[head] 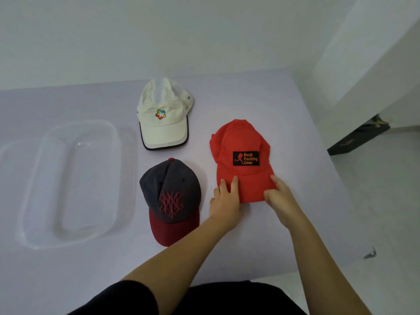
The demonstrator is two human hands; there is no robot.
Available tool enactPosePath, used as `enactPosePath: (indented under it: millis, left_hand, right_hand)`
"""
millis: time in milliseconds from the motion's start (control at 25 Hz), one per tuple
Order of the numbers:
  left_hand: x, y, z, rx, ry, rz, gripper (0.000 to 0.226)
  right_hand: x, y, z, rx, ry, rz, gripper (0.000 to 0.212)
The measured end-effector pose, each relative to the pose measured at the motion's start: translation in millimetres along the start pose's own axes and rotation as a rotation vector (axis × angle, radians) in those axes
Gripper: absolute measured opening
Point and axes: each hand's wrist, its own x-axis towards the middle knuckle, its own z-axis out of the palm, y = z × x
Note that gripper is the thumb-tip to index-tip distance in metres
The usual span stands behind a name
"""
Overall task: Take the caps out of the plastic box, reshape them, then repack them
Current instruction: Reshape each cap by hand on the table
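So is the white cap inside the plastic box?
No, the white cap lies on the table, apart from the empty plastic box.

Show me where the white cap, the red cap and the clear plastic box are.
white cap (164, 114): head view, on its front panel by the coloured logo.
red cap (241, 142): head view, on the crown above the black patch.
clear plastic box (34, 237): head view, on its near rim.

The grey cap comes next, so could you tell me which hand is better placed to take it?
Left, probably. The left hand lies beside the grey cap; the right hand is across the red cap.
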Motion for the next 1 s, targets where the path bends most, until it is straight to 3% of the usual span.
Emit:
enactPosePath:
  millis: [160, 280, 440, 640, 720, 1000]
  left_hand:
    - [2, -1, -20, 0.149, 0.276, 0.078, 0.066]
    - [-9, -4, -39, 0.194, 0.46, 0.268, 0.066]
    - [-29, 3, -47, 0.186, 0.398, 0.4, 0.055]
    - [-37, -19, -88, -0.173, 0.367, 0.433, 0.081]
    - [-44, -24, -89, -0.239, 0.4, 0.433, 0.078]
    - [-93, 5, -88, -1.047, 0.362, 0.335, 0.067]
  right_hand:
    - [-26, -8, -7, -0.254, -0.118, -0.157, 0.08]
    - [-38, -14, -9, -0.662, 0.104, -0.472, 0.086]
    - [-38, -21, 0, -0.801, 0.259, -0.676, 0.076]
    - [-53, -19, 5, -0.645, 0.225, -0.783, 0.072]
    - [-68, -24, 14, -0.492, 0.181, -0.829, 0.072]
    - [-135, -67, 52, 0.205, -0.08, -0.701, 0.058]
